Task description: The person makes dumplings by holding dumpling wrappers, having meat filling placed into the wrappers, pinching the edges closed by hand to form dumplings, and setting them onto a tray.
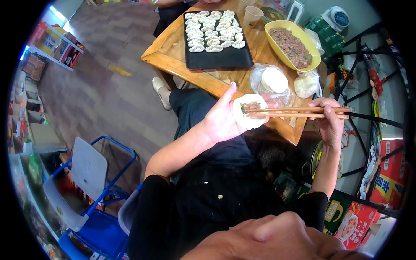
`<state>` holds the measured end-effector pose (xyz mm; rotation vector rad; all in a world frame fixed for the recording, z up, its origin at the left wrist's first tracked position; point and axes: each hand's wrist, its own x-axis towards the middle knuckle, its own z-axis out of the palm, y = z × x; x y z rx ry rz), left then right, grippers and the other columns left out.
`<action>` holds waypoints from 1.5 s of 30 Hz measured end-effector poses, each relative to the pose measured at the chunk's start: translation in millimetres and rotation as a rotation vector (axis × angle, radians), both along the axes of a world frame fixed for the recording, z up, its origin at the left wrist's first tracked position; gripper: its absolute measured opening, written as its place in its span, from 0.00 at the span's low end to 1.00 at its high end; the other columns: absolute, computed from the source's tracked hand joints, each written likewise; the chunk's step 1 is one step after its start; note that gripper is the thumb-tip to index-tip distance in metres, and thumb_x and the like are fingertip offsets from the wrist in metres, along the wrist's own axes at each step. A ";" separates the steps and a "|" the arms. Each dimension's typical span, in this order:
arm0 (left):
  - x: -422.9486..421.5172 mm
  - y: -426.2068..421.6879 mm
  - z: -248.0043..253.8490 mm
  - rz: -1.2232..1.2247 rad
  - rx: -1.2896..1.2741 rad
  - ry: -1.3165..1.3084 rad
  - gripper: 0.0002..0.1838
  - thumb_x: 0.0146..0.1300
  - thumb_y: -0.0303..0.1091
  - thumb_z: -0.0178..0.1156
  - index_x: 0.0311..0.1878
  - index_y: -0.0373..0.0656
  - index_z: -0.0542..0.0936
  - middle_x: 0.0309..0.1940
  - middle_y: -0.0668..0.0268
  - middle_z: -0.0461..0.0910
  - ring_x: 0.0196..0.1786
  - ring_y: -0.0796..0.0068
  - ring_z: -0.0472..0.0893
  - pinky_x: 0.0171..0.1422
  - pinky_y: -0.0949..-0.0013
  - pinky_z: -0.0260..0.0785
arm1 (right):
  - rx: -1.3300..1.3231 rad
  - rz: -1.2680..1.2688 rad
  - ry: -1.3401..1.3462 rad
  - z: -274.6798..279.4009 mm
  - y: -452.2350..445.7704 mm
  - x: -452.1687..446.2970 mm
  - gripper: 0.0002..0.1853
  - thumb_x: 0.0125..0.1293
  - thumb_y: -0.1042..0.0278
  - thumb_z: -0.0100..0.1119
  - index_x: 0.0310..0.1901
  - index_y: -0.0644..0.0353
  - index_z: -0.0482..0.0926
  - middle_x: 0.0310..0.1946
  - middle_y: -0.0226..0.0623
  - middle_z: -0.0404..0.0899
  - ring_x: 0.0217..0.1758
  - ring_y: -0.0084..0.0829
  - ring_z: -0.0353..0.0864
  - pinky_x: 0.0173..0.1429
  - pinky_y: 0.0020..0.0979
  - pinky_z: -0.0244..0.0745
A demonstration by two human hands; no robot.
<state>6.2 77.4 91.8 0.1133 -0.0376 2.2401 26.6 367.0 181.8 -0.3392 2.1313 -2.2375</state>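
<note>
My left hand (219, 119) holds a round dumpling wrapper (251, 123) on its palm and fingers, with the thumb raised beside it. A small lump of meat filling (253, 106) with green bits lies on the wrapper. My right hand (330, 119) is closed around a pair of wooden chopsticks (299, 115), whose tips touch the filling. Beyond my hands, a stack of wrappers (274, 79) rests in clear plastic on the table. A yellow basin (313, 51) of meat filling stands behind it. To the left, a black tray (219, 61) carries rows of folded dumplings (212, 32).
The wooden table (169, 50) has a corner pointing towards me. Paper cups (252, 16) stand behind the tray, and a white plastic bag (307, 84) lies by the basin. Blue folding chairs (97, 216) are at left; wire shelving (359, 91) is at right. Another person sits across the table.
</note>
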 end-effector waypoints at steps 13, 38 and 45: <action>13.0 -5.9 5.2 0.014 -0.036 0.011 0.46 0.72 0.65 0.28 0.74 0.30 0.48 0.73 0.40 0.52 0.75 0.44 0.55 0.77 0.54 0.54 | 0.183 -0.595 0.212 3.4 102.7 -111.7 0.13 0.69 0.69 0.58 0.48 0.70 0.80 0.44 0.44 0.83 0.44 0.29 0.84 0.49 0.26 0.82; 43.2 50.3 -20.9 -0.060 -0.192 0.258 0.45 0.70 0.68 0.27 0.76 0.40 0.49 0.75 0.58 0.56 0.63 0.35 0.72 0.68 0.46 0.66 | -0.907 0.009 -0.820 -128.1 -96.0 43.1 0.42 0.70 0.29 0.33 0.65 0.64 0.67 0.57 0.48 0.74 0.54 0.31 0.78 0.49 0.32 0.80; 65.8 71.0 -38.2 -0.046 -0.377 0.204 0.41 0.73 0.64 0.31 0.76 0.40 0.51 0.70 0.56 0.63 0.51 0.44 0.78 0.57 0.50 0.75 | -0.982 0.101 -0.654 -154.8 -104.9 62.5 0.44 0.70 0.28 0.27 0.68 0.64 0.63 0.68 0.60 0.61 0.73 0.58 0.56 0.66 0.49 0.70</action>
